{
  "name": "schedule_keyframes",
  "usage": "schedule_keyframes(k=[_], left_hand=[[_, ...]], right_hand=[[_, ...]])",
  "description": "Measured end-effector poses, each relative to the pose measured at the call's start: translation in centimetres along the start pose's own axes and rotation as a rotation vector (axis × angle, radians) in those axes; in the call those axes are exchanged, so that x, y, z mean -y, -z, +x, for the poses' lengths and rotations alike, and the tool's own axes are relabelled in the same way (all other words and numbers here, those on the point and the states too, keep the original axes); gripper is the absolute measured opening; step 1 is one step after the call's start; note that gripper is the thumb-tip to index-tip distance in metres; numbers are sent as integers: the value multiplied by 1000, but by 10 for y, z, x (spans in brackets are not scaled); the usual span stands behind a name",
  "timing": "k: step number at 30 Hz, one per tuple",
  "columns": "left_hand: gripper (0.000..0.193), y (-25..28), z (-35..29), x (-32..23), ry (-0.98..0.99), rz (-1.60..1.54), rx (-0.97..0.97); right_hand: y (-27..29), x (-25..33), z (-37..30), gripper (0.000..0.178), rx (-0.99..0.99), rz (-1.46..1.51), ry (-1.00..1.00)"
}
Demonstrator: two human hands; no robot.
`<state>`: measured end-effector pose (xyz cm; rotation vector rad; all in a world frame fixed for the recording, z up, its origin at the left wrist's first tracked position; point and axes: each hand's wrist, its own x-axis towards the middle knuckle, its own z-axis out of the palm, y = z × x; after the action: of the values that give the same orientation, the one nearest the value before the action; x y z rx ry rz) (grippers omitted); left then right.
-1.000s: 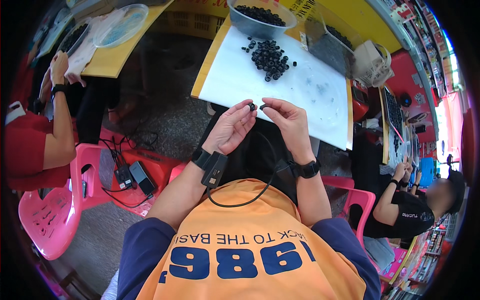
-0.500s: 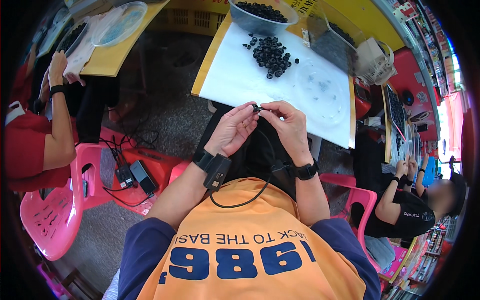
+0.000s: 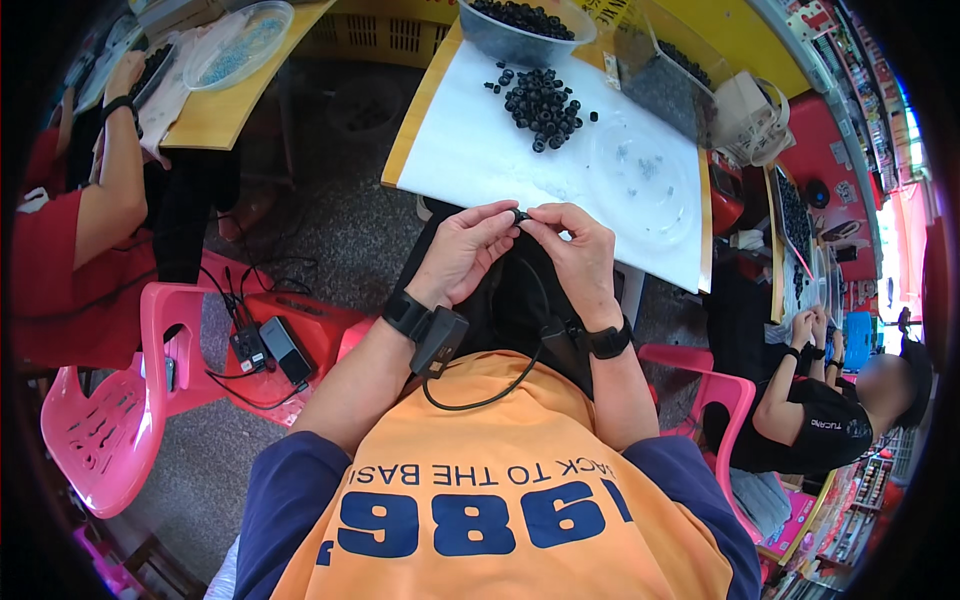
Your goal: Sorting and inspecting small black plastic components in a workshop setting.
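A small black part (image 3: 519, 216) is pinched between the fingertips of both hands, just off the near edge of the white-covered table (image 3: 470, 140). My left hand (image 3: 464, 252) grips it from the left with thumb and forefinger, the other fingers curled below. From the right, the thumb and forefinger of my right hand (image 3: 582, 248) close on the same part. Its exact kind is too small and covered to make out. Farther back on the table lies a loose pile of small black round parts (image 3: 542, 110), some showing a hole.
Behind the pile stands a clear bowl (image 3: 528, 42) of black parts, with a clear bin (image 3: 655, 85) to its right. A clear round lid (image 3: 640, 190) lies at the table's right. Pink chairs (image 3: 110, 430) and co-workers (image 3: 815, 420) flank me; cables (image 3: 235, 330) lie at left.
My left fingers have curled in more, and that wrist has turned slightly. Both hands still hold the small black part. The co-worker at left has reached farther forward.
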<state>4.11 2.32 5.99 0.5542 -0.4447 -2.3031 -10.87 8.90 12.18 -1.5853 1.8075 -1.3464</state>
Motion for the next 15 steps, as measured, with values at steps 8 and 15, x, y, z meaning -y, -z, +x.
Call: schedule_keyframes(k=[8,15], left_hand=[[27,6,3,1,-13,40,33],[28,5,3,-4,14,128,89]], right_hand=[[-3,0,-3,15,27,-8,-3],[8,-3,1,25,187,58,-179]])
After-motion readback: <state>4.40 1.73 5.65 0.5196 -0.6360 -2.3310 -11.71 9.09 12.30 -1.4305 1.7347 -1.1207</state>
